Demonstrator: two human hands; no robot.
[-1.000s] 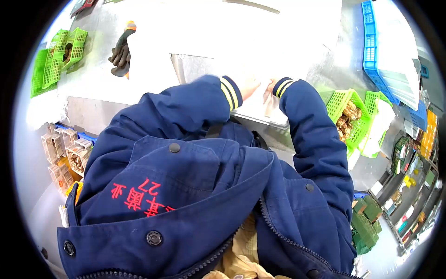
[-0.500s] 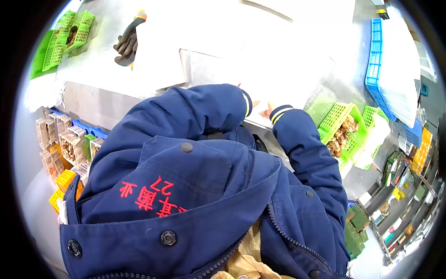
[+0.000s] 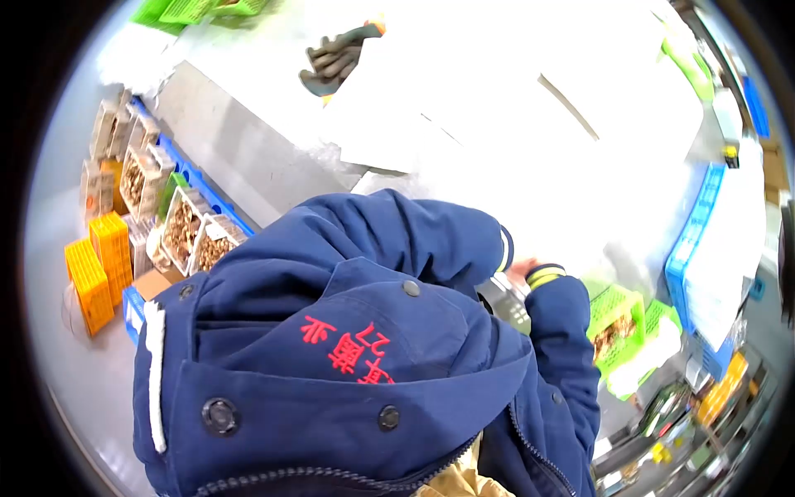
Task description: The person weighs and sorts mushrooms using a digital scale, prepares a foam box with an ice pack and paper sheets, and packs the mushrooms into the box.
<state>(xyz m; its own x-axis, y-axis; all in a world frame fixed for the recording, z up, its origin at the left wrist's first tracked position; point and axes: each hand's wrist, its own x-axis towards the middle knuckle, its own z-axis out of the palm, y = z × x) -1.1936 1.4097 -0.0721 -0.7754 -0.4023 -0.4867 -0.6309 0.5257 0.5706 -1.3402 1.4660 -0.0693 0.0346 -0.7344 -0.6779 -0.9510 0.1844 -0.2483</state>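
Both of my arms, in navy jacket sleeves, reach forward to the white, overexposed work surface. My right hand (image 3: 520, 270) shows as a small patch of skin beside its yellow-striped cuff (image 3: 546, 275); its fingers are blurred. Close to it is the left cuff (image 3: 506, 250); my left hand is lost behind the sleeve and in the glare. Whether either hand holds anything is hidden. Under the cuffs lies a pale object with holes (image 3: 507, 302), partly covered by the sleeves. Farther off, a dark work glove (image 3: 335, 60) with an orange cuff lies on the table.
A green basket of brown mushroom-like pieces (image 3: 617, 323) stands right of my right arm. Beyond it is a blue crate (image 3: 694, 240). At left are white crates of similar pieces (image 3: 184, 228) and yellow crates (image 3: 89, 277). Another green basket (image 3: 186, 10) sits at the far left.
My view has turned, so the glove and left crates appear farther right. My hands and sleeves sit lower and farther right in view. The left hand's skin no longer shows clearly.
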